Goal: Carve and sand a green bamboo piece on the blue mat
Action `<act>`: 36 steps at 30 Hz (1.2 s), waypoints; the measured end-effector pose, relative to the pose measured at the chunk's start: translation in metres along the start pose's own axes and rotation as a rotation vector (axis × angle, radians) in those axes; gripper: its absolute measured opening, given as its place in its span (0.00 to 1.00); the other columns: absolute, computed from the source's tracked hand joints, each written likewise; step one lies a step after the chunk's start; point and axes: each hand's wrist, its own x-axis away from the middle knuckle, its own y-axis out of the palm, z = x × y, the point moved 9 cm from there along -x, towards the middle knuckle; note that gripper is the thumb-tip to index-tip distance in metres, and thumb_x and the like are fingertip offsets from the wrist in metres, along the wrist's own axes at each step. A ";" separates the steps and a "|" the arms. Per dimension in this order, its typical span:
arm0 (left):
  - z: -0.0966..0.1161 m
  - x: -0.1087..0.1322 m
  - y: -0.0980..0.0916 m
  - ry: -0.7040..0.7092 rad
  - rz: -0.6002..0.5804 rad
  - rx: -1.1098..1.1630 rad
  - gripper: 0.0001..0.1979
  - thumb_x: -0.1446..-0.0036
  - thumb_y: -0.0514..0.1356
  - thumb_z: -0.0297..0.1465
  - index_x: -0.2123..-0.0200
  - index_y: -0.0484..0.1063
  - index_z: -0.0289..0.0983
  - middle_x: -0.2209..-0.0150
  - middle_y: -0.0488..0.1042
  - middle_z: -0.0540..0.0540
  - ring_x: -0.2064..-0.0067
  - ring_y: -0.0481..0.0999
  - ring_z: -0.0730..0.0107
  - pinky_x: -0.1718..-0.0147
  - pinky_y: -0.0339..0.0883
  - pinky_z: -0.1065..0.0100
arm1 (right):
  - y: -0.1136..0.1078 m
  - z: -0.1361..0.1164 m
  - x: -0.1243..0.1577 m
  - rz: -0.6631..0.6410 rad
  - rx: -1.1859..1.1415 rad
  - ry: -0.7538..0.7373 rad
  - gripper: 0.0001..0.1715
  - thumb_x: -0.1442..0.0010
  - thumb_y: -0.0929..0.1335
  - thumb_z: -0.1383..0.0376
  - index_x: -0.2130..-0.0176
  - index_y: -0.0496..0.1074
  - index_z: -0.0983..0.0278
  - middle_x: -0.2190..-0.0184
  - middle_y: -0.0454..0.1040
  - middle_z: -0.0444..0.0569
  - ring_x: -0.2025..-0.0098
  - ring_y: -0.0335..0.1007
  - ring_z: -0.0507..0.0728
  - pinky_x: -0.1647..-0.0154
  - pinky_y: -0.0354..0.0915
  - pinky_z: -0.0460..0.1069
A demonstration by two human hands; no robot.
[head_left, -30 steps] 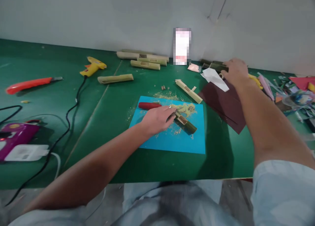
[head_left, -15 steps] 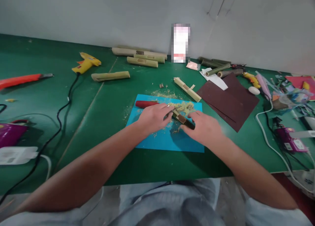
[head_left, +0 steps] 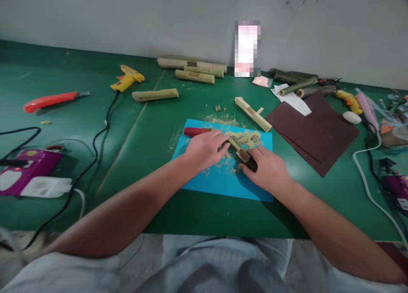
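Note:
A short bamboo tube (head_left: 236,145) with a rectangular notch cut in it slants over a blue sheet (head_left: 223,186). My right hand (head_left: 270,167) is closed around its near, darker end, thumb below and fingers above. At the far end my left hand (head_left: 204,149) has its fingers bent and pressed to the tube; part of that grip is hidden behind the knuckles. A red handle (head_left: 196,132) lies on the sheet just beyond my left hand, its other end covered by the hand. Pale bamboo shavings (head_left: 245,137) are heaped on the sheet behind the tube.
Another notched bamboo piece (head_left: 253,113) lies behind the sheet, beside dark brown sandpaper sheets (head_left: 314,135). More bamboo tubes (head_left: 195,76) rest along the wall. At left are a yellow glue gun (head_left: 129,78), a red utility knife (head_left: 52,100) and a purple power strip (head_left: 35,167).
My view has shifted a little to the left, so the things on the table appear farther right. The bamboo tube has turned slightly between my hands, its notch more visible.

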 end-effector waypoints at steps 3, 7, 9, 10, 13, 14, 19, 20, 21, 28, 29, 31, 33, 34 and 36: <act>-0.001 0.000 -0.002 -0.021 0.019 0.005 0.13 0.31 0.53 0.33 0.55 0.78 0.37 0.62 0.80 0.44 0.61 0.79 0.64 0.66 0.69 0.68 | 0.001 -0.001 0.000 0.004 -0.016 0.009 0.16 0.35 0.65 0.54 0.57 0.71 0.63 0.63 0.74 0.51 0.61 0.71 0.60 0.67 0.58 0.52; 0.003 0.001 -0.003 0.014 0.034 -0.018 0.15 0.30 0.52 0.34 0.52 0.77 0.37 0.62 0.80 0.44 0.60 0.79 0.65 0.66 0.69 0.69 | 0.002 0.002 0.001 0.007 -0.043 0.029 0.15 0.36 0.66 0.53 0.58 0.72 0.62 0.63 0.74 0.51 0.61 0.71 0.60 0.68 0.57 0.52; 0.008 0.000 -0.002 0.051 0.035 -0.036 0.16 0.29 0.51 0.35 0.51 0.77 0.36 0.61 0.80 0.43 0.60 0.79 0.66 0.66 0.69 0.70 | 0.003 0.004 0.001 0.019 -0.045 0.042 0.15 0.35 0.65 0.53 0.59 0.72 0.62 0.64 0.74 0.51 0.62 0.71 0.60 0.69 0.57 0.52; 0.009 0.000 -0.001 0.061 0.037 -0.041 0.16 0.29 0.51 0.35 0.51 0.76 0.36 0.60 0.80 0.43 0.60 0.79 0.66 0.67 0.69 0.70 | 0.003 0.004 0.001 0.026 -0.047 0.046 0.15 0.35 0.65 0.53 0.59 0.72 0.62 0.64 0.74 0.51 0.63 0.71 0.60 0.69 0.57 0.52; 0.013 0.000 0.001 0.063 0.039 -0.038 0.16 0.29 0.51 0.35 0.51 0.77 0.36 0.60 0.79 0.43 0.60 0.79 0.67 0.67 0.70 0.70 | 0.004 0.006 0.001 0.043 -0.058 0.060 0.16 0.35 0.64 0.53 0.59 0.72 0.62 0.64 0.74 0.52 0.64 0.70 0.59 0.70 0.57 0.52; 0.015 0.000 0.002 0.064 0.037 -0.031 0.16 0.29 0.51 0.35 0.51 0.77 0.36 0.59 0.79 0.43 0.60 0.79 0.67 0.66 0.70 0.70 | 0.005 0.006 0.001 0.043 -0.063 0.061 0.17 0.35 0.64 0.53 0.58 0.72 0.62 0.64 0.74 0.52 0.64 0.71 0.60 0.70 0.57 0.52; 0.031 0.003 0.006 0.136 -0.020 0.040 0.17 0.29 0.50 0.32 0.48 0.75 0.34 0.58 0.77 0.42 0.59 0.78 0.66 0.65 0.71 0.68 | 0.006 0.004 0.001 0.020 -0.068 0.062 0.16 0.35 0.65 0.55 0.54 0.71 0.63 0.62 0.74 0.53 0.62 0.71 0.61 0.68 0.59 0.52; 0.030 0.004 0.007 0.126 -0.030 0.051 0.17 0.29 0.49 0.32 0.48 0.75 0.34 0.58 0.77 0.41 0.59 0.78 0.66 0.65 0.71 0.68 | 0.006 0.004 0.000 0.018 -0.068 0.063 0.16 0.35 0.65 0.55 0.54 0.71 0.63 0.62 0.74 0.52 0.61 0.72 0.61 0.67 0.60 0.52; 0.028 0.004 0.008 0.108 -0.030 0.062 0.17 0.29 0.49 0.32 0.48 0.75 0.34 0.58 0.77 0.41 0.60 0.77 0.66 0.66 0.71 0.68 | 0.006 0.003 0.000 0.018 -0.068 0.064 0.16 0.35 0.65 0.55 0.54 0.71 0.63 0.62 0.74 0.52 0.61 0.72 0.61 0.66 0.60 0.52; 0.018 0.004 0.011 0.078 0.000 0.226 0.17 0.30 0.51 0.31 0.47 0.75 0.33 0.61 0.73 0.41 0.60 0.75 0.66 0.61 0.73 0.65 | 0.007 0.001 0.000 0.020 -0.080 0.055 0.15 0.35 0.65 0.55 0.56 0.71 0.63 0.62 0.74 0.52 0.59 0.71 0.61 0.66 0.60 0.53; 0.018 0.004 0.010 0.074 0.011 0.234 0.16 0.30 0.51 0.31 0.48 0.75 0.33 0.61 0.73 0.41 0.60 0.75 0.66 0.62 0.72 0.65 | 0.007 0.001 0.000 0.022 -0.080 0.055 0.14 0.35 0.65 0.56 0.57 0.71 0.63 0.63 0.74 0.52 0.59 0.71 0.61 0.66 0.59 0.52; 0.018 0.004 0.007 0.073 0.047 0.242 0.16 0.30 0.51 0.30 0.49 0.76 0.31 0.62 0.73 0.40 0.61 0.75 0.66 0.62 0.72 0.64 | 0.006 0.001 0.000 0.030 -0.078 0.048 0.14 0.34 0.65 0.56 0.58 0.71 0.63 0.63 0.74 0.52 0.60 0.71 0.61 0.66 0.59 0.52; 0.022 0.004 0.006 0.107 0.052 0.281 0.16 0.30 0.51 0.30 0.49 0.76 0.30 0.62 0.73 0.40 0.60 0.75 0.65 0.61 0.73 0.64 | 0.006 0.001 0.000 0.034 -0.070 0.040 0.13 0.34 0.65 0.56 0.59 0.71 0.64 0.64 0.73 0.52 0.61 0.71 0.60 0.66 0.59 0.52; 0.024 0.004 0.007 0.132 0.043 0.310 0.16 0.30 0.51 0.30 0.49 0.75 0.31 0.62 0.73 0.40 0.60 0.75 0.66 0.61 0.73 0.65 | 0.006 0.001 0.000 0.034 -0.065 0.035 0.13 0.34 0.65 0.57 0.60 0.71 0.64 0.65 0.73 0.51 0.61 0.71 0.60 0.66 0.58 0.52; 0.024 0.004 0.007 0.157 0.041 0.335 0.16 0.30 0.51 0.30 0.48 0.75 0.33 0.62 0.74 0.42 0.60 0.75 0.68 0.61 0.73 0.66 | 0.006 0.001 0.001 0.043 -0.055 0.033 0.13 0.34 0.65 0.57 0.61 0.71 0.64 0.66 0.73 0.51 0.62 0.70 0.60 0.66 0.58 0.52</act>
